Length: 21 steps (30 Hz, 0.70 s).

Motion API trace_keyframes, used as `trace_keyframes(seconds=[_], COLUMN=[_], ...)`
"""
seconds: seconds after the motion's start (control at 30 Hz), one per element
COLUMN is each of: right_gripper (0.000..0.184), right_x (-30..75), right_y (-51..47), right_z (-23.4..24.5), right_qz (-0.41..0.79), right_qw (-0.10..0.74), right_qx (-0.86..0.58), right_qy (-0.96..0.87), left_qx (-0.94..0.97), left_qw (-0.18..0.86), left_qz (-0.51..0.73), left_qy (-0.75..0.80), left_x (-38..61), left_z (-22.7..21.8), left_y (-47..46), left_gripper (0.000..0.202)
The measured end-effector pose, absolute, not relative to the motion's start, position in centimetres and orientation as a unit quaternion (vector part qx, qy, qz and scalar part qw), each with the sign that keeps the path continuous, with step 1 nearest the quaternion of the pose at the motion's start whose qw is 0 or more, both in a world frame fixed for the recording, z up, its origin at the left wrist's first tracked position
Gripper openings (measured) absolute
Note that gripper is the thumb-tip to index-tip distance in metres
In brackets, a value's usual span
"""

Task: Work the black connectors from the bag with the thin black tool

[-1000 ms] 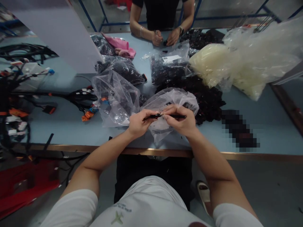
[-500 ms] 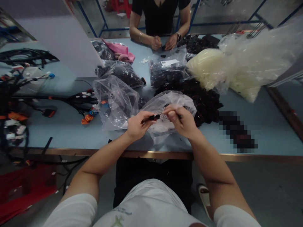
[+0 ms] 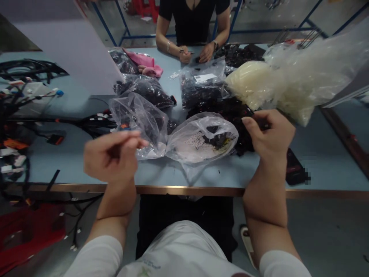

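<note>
My left hand (image 3: 111, 156) hangs above the table's near edge, fingers curled together, with nothing visible in them. My right hand (image 3: 268, 132) is over a heap of black plastic parts (image 3: 227, 113), its fingers closed on a small black piece (image 3: 261, 123) that is mostly hidden. Between my hands lies an open clear plastic bag (image 3: 201, 140) holding dark pieces and a scatter of small pale bits. Another clear bag (image 3: 138, 123), puffed up, stands to its left.
A co-worker's hands (image 3: 196, 54) work across the pale blue table (image 3: 219, 171), beside a labelled bag of black parts (image 3: 201, 88). Cream-filled bags (image 3: 250, 84) lie right, wire harnesses (image 3: 95, 125) left, and a red crate (image 3: 29, 231) sits on the floor.
My hands have parted: the left moved left and back toward the table edge, the right moved right over the black heap. The long black piece no longer shows between them.
</note>
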State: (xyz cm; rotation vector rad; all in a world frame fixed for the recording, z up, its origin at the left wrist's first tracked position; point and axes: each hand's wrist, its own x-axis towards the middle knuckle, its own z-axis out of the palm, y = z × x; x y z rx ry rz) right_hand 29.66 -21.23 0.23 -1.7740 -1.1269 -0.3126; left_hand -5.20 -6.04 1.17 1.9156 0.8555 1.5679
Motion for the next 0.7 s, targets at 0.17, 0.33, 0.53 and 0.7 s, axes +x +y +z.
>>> trace_keyframes(seconds=[0.17, 0.33, 0.53, 0.7], right_gripper=[0.015, 0.030, 0.036, 0.046], right_x=[27.6, 22.9, 19.7, 20.8], right_y=[-20.9, -20.4, -17.7, -16.3], right_z=[0.6, -0.7, -2.0, -1.9], right_qz=[-0.242, -0.074, 0.047, 0.124], right_qw=[0.485, 0.395, 0.033, -0.102], right_qx=[-0.673, -0.549, -0.694, -0.743], right_qy=[-0.504, -0.733, -0.718, -0.649], left_qx=[0.794, 0.922, 0.955, 0.958], left_qw=[0.072, 0.107, 0.110, 0.058], left_qz=[0.499, 0.229, 0.068, 0.000], left_qy=[0.339, 0.292, 0.269, 0.280], left_x=[-6.5, -6.0, -1.1, -0.6], left_z=[0.4, -4.8, -7.2, -6.5], left_y=[2.3, 7.5, 7.2, 6.3], left_gripper=[0.006, 0.013, 0.032, 0.057])
